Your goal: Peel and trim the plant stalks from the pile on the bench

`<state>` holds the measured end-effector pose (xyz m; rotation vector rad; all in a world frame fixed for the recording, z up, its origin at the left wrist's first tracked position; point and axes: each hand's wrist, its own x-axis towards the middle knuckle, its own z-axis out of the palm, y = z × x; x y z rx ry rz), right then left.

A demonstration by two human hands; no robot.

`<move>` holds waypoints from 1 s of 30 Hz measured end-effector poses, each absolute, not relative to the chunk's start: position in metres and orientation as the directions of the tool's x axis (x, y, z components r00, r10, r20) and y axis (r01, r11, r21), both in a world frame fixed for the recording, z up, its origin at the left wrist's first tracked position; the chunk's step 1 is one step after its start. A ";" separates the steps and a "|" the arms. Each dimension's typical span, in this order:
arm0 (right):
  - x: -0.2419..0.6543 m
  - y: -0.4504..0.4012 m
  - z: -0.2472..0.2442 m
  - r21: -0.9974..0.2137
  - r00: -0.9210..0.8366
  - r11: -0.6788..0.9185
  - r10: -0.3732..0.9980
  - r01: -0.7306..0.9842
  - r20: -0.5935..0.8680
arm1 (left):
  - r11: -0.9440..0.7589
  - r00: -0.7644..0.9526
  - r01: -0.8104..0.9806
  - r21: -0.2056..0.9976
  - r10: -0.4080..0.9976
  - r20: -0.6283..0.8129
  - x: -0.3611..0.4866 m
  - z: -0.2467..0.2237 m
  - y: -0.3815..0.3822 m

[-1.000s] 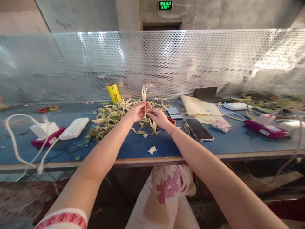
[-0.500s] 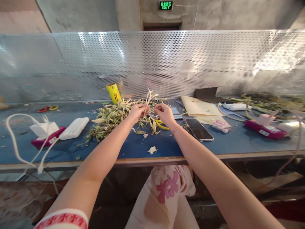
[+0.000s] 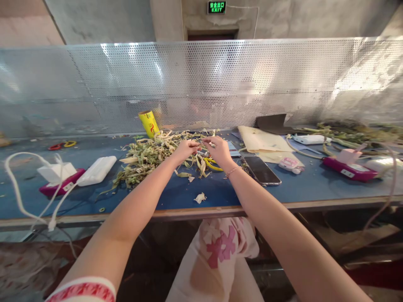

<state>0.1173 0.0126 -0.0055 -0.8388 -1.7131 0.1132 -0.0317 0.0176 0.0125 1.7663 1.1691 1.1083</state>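
Observation:
My left hand (image 3: pixel 186 151) and my right hand (image 3: pixel 218 151) are close together above the table, both with fingers pinched. Whatever lies between the fingertips is too small to make out. A heap of dried, pale green and straw-coloured leaves and stems (image 3: pixel 143 156) spreads beside and behind my left hand. Loose withered strips (image 3: pixel 201 164) hang or lie just below the hands. A yellow loop (image 3: pixel 214 165) pokes out under my right hand. Nearer the front edge lies a crumpled pale scrap (image 3: pixel 200 197).
A phone (image 3: pixel 262 170) and a pink case (image 3: pixel 290 164) lie right of my right hand, near brownish paper sheets (image 3: pixel 260 140). A yellow tube (image 3: pixel 149 124) leans behind the heap. Magenta power strips with cables (image 3: pixel 351 170) sit at both sides. A perforated metal screen (image 3: pixel 208 84) stands behind.
The pale strips that stood up from my left hand no longer show there. My left hand has shifted slightly toward the right hand, and the fingertips are closer together.

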 end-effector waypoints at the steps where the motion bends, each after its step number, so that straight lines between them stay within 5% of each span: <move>1: 0.118 0.013 -0.005 -0.481 -0.074 0.730 0.582 0.485 0.810 | -0.317 0.221 0.325 0.891 0.941 0.255 -0.031 0.013 0.016; 18: 0.121 0.010 -0.007 -0.413 -0.096 0.607 0.631 0.679 0.770 | -0.425 0.304 0.437 0.793 0.899 0.315 -0.027 0.012 0.009; 24: 0.124 0.003 0.001 -0.401 0.011 0.685 0.498 0.608 0.867 | -0.296 0.111 0.098 0.950 0.952 0.286 -0.031 0.013 0.015; 30: 0.122 0.017 -0.008 -0.580 -0.094 0.614 0.726 0.535 0.682 | -0.058 0.121 -0.205 0.977 0.989 0.084 -0.032 0.021 0.012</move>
